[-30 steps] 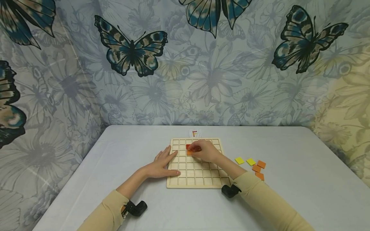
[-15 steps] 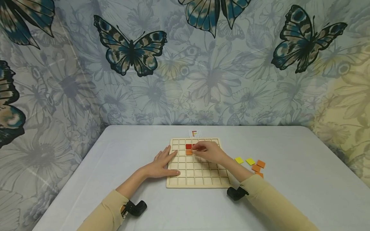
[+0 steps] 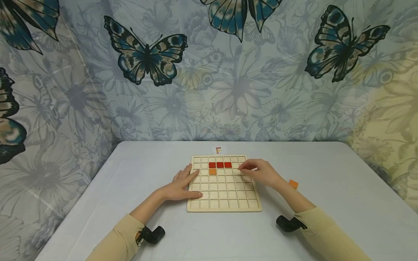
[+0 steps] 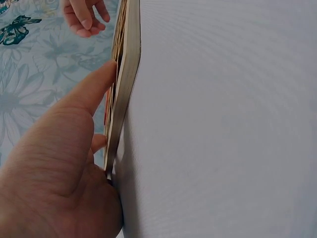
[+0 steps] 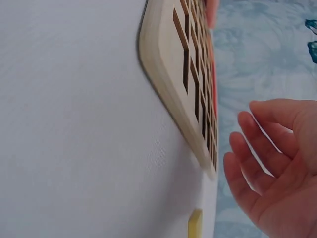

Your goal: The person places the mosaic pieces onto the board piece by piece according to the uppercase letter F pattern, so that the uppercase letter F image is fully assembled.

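A wooden grid board (image 3: 225,197) lies on the table in the head view. A row of three red square tiles (image 3: 220,165) fills cells near its far side, and one orange tile (image 3: 213,171) sits just below the leftmost red one. My left hand (image 3: 179,186) rests on the board's left edge, thumb and fingers spread and straight. Over the right edge of the board hovers my right hand (image 3: 261,172). In the right wrist view its fingers (image 5: 250,158) are loosely bent, apart from the board, and nothing shows between them.
A small printed card with a coloured grid pattern (image 3: 218,150) lies behind the board. To the right, an orange tile (image 3: 293,184) shows past my right forearm, which hides that area. A yellow tile (image 5: 195,224) appears low in the right wrist view.
My right hand has moved away from the red row to the right, uncovering all three red tiles. Its forearm now covers most of the loose tiles. The left hand stays put.
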Demonstrator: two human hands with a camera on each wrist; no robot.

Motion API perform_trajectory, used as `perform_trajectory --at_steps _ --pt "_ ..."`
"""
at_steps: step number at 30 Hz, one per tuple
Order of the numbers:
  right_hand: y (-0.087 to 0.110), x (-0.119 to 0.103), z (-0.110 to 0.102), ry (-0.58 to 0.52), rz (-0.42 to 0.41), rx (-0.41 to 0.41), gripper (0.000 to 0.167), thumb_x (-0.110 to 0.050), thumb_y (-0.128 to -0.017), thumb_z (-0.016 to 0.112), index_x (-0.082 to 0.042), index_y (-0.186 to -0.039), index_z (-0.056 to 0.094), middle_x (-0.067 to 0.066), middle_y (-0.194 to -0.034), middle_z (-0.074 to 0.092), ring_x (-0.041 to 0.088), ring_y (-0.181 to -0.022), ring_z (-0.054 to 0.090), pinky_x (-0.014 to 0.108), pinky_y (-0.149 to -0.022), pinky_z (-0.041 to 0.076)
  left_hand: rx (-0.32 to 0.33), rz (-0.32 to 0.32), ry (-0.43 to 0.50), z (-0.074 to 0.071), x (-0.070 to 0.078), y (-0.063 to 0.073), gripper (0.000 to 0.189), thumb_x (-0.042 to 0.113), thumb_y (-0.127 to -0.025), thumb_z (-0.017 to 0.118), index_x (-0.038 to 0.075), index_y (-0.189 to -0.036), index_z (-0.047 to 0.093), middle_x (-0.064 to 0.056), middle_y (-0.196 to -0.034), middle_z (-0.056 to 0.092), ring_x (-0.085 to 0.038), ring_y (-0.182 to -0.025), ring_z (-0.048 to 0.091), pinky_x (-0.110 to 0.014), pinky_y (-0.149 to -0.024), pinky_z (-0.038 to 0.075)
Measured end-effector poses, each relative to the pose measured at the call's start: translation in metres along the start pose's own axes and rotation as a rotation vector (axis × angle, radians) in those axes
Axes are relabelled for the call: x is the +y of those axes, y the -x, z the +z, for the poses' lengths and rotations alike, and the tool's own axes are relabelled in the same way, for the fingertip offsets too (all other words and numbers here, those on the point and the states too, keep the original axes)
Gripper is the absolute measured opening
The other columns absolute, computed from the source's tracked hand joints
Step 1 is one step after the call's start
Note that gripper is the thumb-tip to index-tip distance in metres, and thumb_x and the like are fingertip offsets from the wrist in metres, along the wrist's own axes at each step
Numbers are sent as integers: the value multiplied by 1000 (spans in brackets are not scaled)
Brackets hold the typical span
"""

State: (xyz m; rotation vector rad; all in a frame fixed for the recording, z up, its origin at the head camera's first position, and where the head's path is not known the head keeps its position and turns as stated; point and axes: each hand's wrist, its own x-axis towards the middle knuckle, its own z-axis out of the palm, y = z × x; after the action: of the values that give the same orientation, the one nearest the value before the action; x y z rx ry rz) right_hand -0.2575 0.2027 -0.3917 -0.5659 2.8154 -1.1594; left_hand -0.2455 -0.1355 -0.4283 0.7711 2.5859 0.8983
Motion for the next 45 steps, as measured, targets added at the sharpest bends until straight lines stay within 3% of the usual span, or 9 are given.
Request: perform_trajectory --at_steps 6,13,21,26,35,45 --pt "18 15 -15 9 34 -5 19 -26 -95 65 -14 -107 73 -2 -104 70 22 -101 61 39 -82 48 1 0 3 0 0 1 93 52 -87 67 12 -157 20 -17 -161 -10 -29 -148 -12 -50 -116 -8" --pt "42 25 -33 98 79 10 18 -27 -94 66 -15 -105 73 -2 -100 68 22 -96 60 37 -76 48 2 -12 2 2 0 0 94 53 -87 67 13 -157 20 -16 -162 -10 -29 -148 -12 -50 -116 -7" --pt "62 39 -47 216 111 16 13 -18 -88 71 -9 -98 72 -1 -88 64 17 -80 56 33 -67 47 6 -8 -1 1 1 0 94 54 -87 67 13 -157 19 -16 -161 -10 -29 -147 -12 -51 -116 -7" --pt "73 46 -53 255 137 17 17 -13 -83 75 -4 -97 70 3 -90 65 20 -80 58 33 -66 50 8 -10 -3 2 0 0 95 54 -86 67 14 -157 19 -16 -162 -10 -29 -147 -12 -51 -116 -7" --pt "81 52 -55 267 136 35 22 -13 -82 76 -3 -100 69 4 -93 66 22 -83 60 34 -69 51 5 -14 -2 0 -1 0 94 54 -87 67 15 -157 19 -15 -162 -10 -29 -147 -13 -51 -116 -8" --pt "78 49 -47 191 144 8 30 -14 -80 79 -4 -107 69 10 -105 66 26 -93 61 44 -80 52 1 -11 -2 -1 2 2 94 54 -87 67 14 -157 19 -15 -162 -10 -29 -147 -12 -50 -116 -7"
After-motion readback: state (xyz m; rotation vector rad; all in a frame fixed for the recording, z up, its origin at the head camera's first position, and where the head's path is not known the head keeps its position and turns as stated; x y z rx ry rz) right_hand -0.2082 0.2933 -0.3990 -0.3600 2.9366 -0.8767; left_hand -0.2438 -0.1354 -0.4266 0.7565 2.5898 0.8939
